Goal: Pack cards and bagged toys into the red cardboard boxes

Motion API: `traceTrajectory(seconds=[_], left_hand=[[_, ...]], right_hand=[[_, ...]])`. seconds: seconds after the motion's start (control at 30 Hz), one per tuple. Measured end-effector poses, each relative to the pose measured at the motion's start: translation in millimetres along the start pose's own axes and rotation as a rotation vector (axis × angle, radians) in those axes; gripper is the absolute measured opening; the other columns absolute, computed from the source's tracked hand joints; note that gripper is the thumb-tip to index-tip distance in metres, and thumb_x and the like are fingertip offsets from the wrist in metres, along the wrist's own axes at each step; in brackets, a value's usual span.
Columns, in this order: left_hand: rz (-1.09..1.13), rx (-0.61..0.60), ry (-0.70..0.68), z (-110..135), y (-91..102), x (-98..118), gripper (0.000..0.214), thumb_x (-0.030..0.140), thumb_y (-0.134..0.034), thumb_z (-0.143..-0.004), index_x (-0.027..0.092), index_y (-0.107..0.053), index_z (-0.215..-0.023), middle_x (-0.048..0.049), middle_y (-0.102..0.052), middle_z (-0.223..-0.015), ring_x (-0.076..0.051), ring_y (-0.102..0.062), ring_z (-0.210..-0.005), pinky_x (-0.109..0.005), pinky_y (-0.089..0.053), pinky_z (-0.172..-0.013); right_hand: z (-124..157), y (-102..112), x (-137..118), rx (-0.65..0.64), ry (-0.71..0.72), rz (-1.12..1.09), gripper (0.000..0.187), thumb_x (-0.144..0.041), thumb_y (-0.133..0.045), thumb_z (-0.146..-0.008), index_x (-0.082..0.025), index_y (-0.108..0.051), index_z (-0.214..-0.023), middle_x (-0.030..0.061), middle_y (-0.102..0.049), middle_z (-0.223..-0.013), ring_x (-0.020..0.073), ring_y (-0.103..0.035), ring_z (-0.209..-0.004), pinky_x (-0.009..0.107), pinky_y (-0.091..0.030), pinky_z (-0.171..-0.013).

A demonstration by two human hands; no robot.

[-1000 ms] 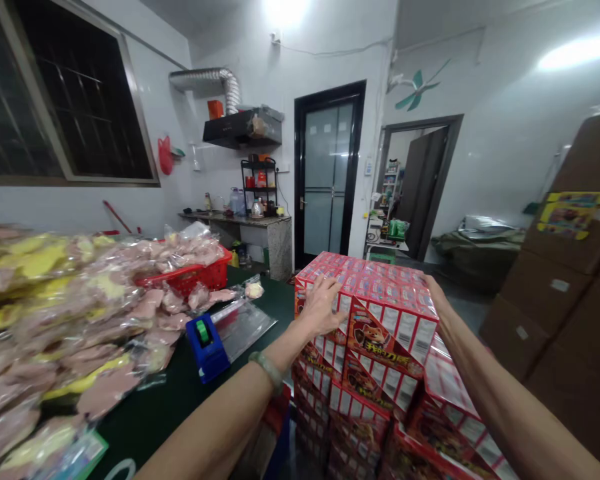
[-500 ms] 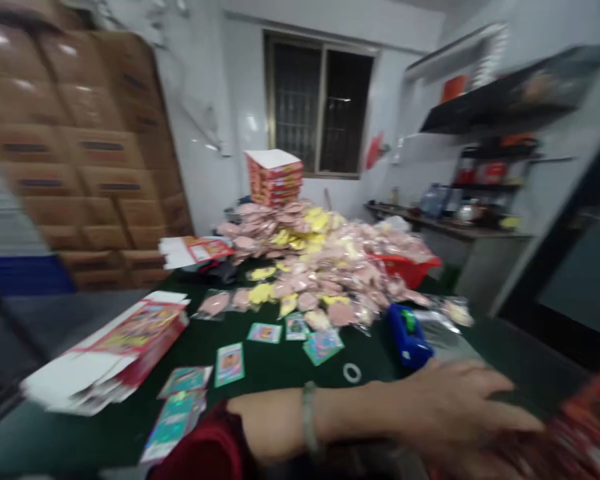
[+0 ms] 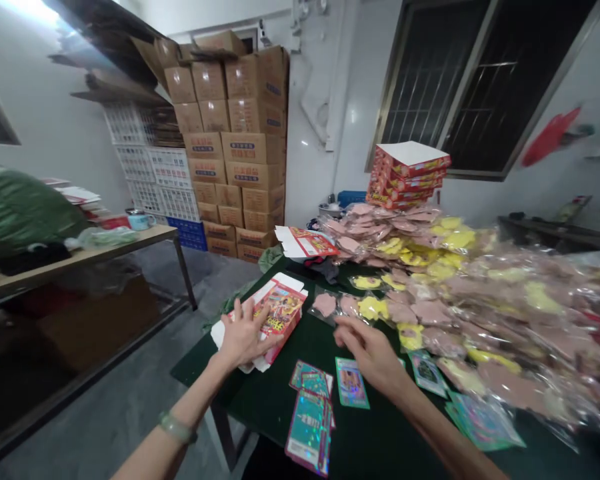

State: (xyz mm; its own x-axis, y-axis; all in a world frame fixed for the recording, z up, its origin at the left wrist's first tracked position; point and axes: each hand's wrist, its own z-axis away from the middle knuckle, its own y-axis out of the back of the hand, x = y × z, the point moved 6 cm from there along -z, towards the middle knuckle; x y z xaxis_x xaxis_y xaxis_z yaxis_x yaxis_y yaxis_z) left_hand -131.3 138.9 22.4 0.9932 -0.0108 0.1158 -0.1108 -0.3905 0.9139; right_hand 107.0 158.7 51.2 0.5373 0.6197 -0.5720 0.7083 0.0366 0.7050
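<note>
Resting palm down with its fingers spread, the left hand [image 3: 245,340] lay open on the red carton [image 3: 286,303], touching its printed top and gripping nothing that showed. The carton sat near the left edge of the dark green table [image 3: 267,407], its white flaps sticking out at the ends. A bangle [image 3: 177,428] circled the left wrist.

The right hand [image 3: 373,350] was held over the table with its fingers bent; whether it gripped anything could not be told. Nearest to it was a single card [image 3: 351,390], partly beside and partly behind the hand. Left of that card, a few overlapping cards [image 3: 307,430] lay nearer the person, and a card pile [image 3: 485,420] lay to the right of the forearm.

Pink and yellow bagged pieces [image 3: 373,308] began just beyond the fingers and heaped up across the right of the table. Past the carton lay a second carton [image 3: 307,241], also with white flaps. A stack of red boxes [image 3: 405,180], white on top, rose behind the heap, below the window [image 3: 485,87]. Brown boxes [image 3: 250,150] were piled against the wall, and a cup [image 3: 140,220] stood on the side table [image 3: 125,243] at the left.
</note>
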Motion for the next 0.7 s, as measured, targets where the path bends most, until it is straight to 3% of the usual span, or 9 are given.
traceTrajectory(seconds=[0.07,0.13,0.23,0.3,0.43,0.53,0.63,0.7], left_hand=[[-0.026,-0.013,0.030,4,-13.5,-12,0.066,0.054,-0.056,-0.075,0.022,-0.047,-0.132,-0.0267,-0.037,-0.139,-0.055,-0.026,-0.127,-0.071,-0.027,-0.084],[-0.050,-0.007,0.043,8,-21.7,-15,0.067,0.056,-0.052,-0.077,0.025,-0.041,-0.135,-0.0249,-0.033,-0.143,-0.051,-0.024,-0.130,-0.069,-0.025,-0.088],[-0.100,0.003,0.040,10,-26.6,-15,0.067,0.059,-0.047,-0.078,0.026,-0.040,-0.136,-0.0235,-0.034,-0.143,-0.049,-0.024,-0.131,-0.066,-0.024,-0.090],[-0.123,0.005,0.033,9,-27.3,-17,0.066,0.061,-0.046,-0.077,0.027,-0.043,-0.134,-0.0233,-0.037,-0.142,-0.048,-0.027,-0.129,-0.065,-0.025,-0.090],[-0.117,-0.005,0.032,3,-27.5,-20,0.064,0.061,-0.048,-0.075,0.026,-0.050,-0.129,-0.0233,-0.041,-0.139,-0.048,-0.031,-0.127,-0.064,-0.025,-0.090],[-0.107,0.001,0.059,2,-26.9,-21,0.062,0.056,-0.054,-0.072,0.027,-0.052,-0.127,-0.0220,-0.044,-0.137,-0.048,-0.033,-0.127,-0.065,-0.024,-0.092],[-0.129,0.049,0.092,2,-28.0,-21,0.063,0.053,-0.061,-0.067,0.028,-0.054,-0.125,-0.0206,-0.045,-0.137,-0.048,-0.033,-0.127,-0.065,-0.024,-0.094],[-0.153,0.055,0.105,1,-33.9,-24,0.066,0.054,-0.066,-0.062,0.029,-0.056,-0.123,-0.0201,-0.045,-0.138,-0.049,-0.034,-0.127,-0.066,-0.024,-0.094]], right_hand=[[-67,-41,-14,-0.030,0.020,0.158,0.035,-0.022,-0.029,-0.093,-0.017,-0.053,-0.118,0.0095,-0.063,-0.112,0.0168,-0.059,-0.103,0.029,-0.046,-0.088],[-114,-79,-20,-0.052,-0.003,0.236,0.036,-0.022,-0.036,-0.090,-0.014,-0.050,-0.122,0.0143,-0.059,-0.118,0.0218,-0.054,-0.110,0.034,-0.042,-0.092],[-143,-123,-21,-0.085,-0.051,0.346,0.038,-0.027,-0.047,-0.085,-0.009,-0.051,-0.119,0.0201,-0.059,-0.112,0.0289,-0.052,-0.108,0.041,-0.039,-0.090],[-147,-137,-20,-0.088,-0.062,0.407,0.038,-0.029,-0.049,-0.084,-0.010,-0.052,-0.117,0.0198,-0.058,-0.112,0.0299,-0.051,-0.108,0.042,-0.037,-0.090],[-155,-138,-5,-0.133,-0.057,0.479,0.030,-0.037,-0.050,-0.084,-0.018,-0.059,-0.105,0.0112,-0.061,-0.105,0.0246,-0.055,-0.101,0.033,-0.041,-0.083],[-182,-127,16,-0.137,-0.078,0.518,0.028,-0.038,-0.046,-0.087,-0.022,-0.058,-0.107,0.0060,-0.063,-0.099,0.0191,-0.058,-0.093,0.028,-0.042,-0.076],[-224,-116,41,-0.044,-0.128,0.589,0.033,-0.030,-0.040,-0.092,-0.017,-0.050,-0.121,0.0118,-0.056,-0.116,0.0216,-0.052,-0.107,0.033,-0.040,-0.086],[-252,-116,58,-0.001,-0.142,0.635,0.038,-0.030,-0.046,-0.090,-0.014,-0.047,-0.125,0.0140,-0.048,-0.127,0.0255,-0.046,-0.116,0.042,-0.037,-0.095]])
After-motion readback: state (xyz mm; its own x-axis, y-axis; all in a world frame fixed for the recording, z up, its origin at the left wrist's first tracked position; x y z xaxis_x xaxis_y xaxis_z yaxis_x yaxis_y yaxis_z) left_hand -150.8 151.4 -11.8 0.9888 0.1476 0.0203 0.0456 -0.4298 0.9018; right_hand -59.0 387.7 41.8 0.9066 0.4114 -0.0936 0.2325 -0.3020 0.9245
